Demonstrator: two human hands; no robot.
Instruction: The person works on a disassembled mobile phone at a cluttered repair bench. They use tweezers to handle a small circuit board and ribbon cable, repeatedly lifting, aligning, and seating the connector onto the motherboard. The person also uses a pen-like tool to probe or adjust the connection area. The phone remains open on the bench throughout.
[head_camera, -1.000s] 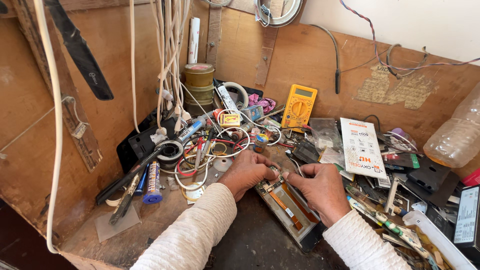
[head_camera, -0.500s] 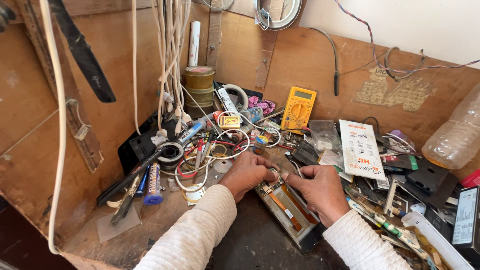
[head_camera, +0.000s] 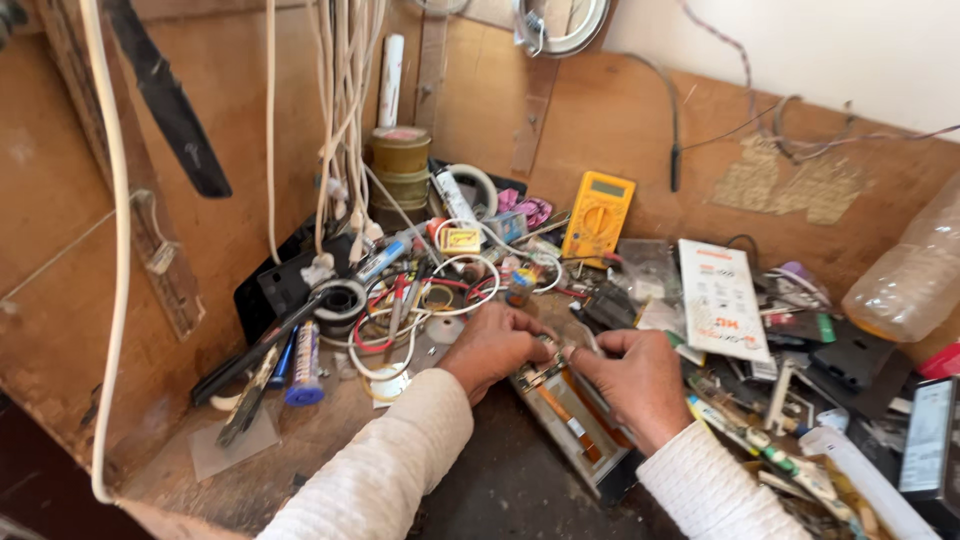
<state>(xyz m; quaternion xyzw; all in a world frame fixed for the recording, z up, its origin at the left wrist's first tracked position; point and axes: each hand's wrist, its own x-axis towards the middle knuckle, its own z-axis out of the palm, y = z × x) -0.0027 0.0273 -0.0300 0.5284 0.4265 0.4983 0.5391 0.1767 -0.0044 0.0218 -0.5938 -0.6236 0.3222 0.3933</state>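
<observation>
An opened flat device is laid on the worktop, between both hands. The left hand is rested on its upper end, fingers curled together and pinched on a small metal part. The right hand is placed just beside, fingertips closed on the same part. A yellow multimeter is located behind, near coiled wires.

We see bright, even daylight with soft shadows under our left hand and right hand, mild glare on the plastic bottle right of them, and slight blur toward the edges.
</observation>
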